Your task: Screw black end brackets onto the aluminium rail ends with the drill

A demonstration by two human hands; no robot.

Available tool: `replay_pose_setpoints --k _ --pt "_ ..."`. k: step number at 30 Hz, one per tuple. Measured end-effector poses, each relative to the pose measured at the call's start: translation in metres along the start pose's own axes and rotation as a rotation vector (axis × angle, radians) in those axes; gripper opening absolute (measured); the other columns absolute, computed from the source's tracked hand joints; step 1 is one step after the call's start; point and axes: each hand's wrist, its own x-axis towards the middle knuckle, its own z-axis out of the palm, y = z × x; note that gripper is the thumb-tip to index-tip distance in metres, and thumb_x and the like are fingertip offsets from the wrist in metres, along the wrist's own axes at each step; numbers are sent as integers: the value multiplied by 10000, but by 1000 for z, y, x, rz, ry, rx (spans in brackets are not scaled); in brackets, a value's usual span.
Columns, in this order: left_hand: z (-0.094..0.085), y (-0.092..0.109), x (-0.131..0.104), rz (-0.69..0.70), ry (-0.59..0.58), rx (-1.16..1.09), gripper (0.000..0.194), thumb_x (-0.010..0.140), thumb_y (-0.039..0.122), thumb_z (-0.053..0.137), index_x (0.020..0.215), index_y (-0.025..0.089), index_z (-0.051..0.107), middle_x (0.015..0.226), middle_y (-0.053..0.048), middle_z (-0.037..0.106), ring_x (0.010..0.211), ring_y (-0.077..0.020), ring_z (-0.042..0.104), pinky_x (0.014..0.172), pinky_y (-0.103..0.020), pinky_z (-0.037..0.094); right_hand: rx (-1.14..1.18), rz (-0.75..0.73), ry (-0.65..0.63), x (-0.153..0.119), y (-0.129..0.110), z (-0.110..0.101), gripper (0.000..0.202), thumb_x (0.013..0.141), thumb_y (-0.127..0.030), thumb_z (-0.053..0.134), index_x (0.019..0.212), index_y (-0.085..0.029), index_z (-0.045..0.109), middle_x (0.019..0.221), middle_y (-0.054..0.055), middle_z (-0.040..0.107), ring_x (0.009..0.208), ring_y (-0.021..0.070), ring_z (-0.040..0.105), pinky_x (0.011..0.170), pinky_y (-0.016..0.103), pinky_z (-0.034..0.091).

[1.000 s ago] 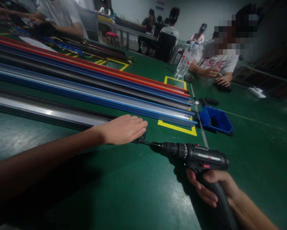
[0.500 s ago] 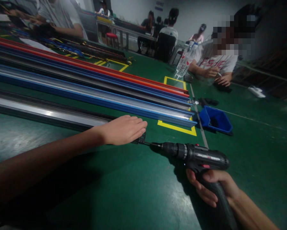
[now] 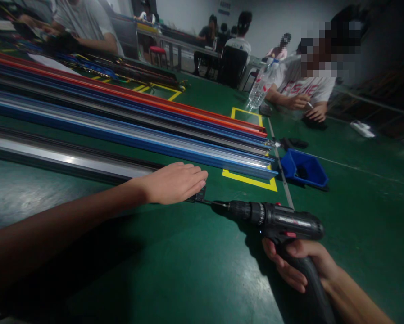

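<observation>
My left hand (image 3: 174, 183) lies palm down over the end of a black and silver metal rail (image 3: 87, 161), fingers stretched out together and the thumb hidden. A small black end piece (image 3: 201, 195) shows just past the fingertips. Wrapped round the grip of a black cordless drill (image 3: 289, 222) is my right hand (image 3: 298, 265). The drill lies level and points left, its long thin bit (image 3: 210, 202) reaching the end piece below my left fingers. Exactly where the tip sits is too small to tell.
Beyond the rail lie several long profiles, among them a blue one (image 3: 188, 146) and an orange one (image 3: 174, 102). A blue bin (image 3: 305, 168) stands to their right on the green table (image 3: 188, 265). Plastic bottles (image 3: 261, 85) stand farther back; a person (image 3: 301, 85) sits across the table.
</observation>
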Motion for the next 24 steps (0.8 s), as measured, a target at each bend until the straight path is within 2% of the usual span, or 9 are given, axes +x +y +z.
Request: replay_pose_setpoints --k 7,24 --pt "0 1 0 -2 1 -4 351 1096 362 271 1051 202 580 955 -54 649 862 -221 601 798 -364 391 28 -13 -33 0 -1 1 306 835 -266 640 1002 -37 753 742 61 669 397 33 429 444 180 530" --pt "-1 0 0 1 14 -16 338 1091 354 284 1047 205 585 949 -54 658 858 -220 607 793 -360 400 3 -15 -45 1 -1 -1 317 855 -303 663 1017 -44 745 762 53 662 397 28 419 434 176 511"
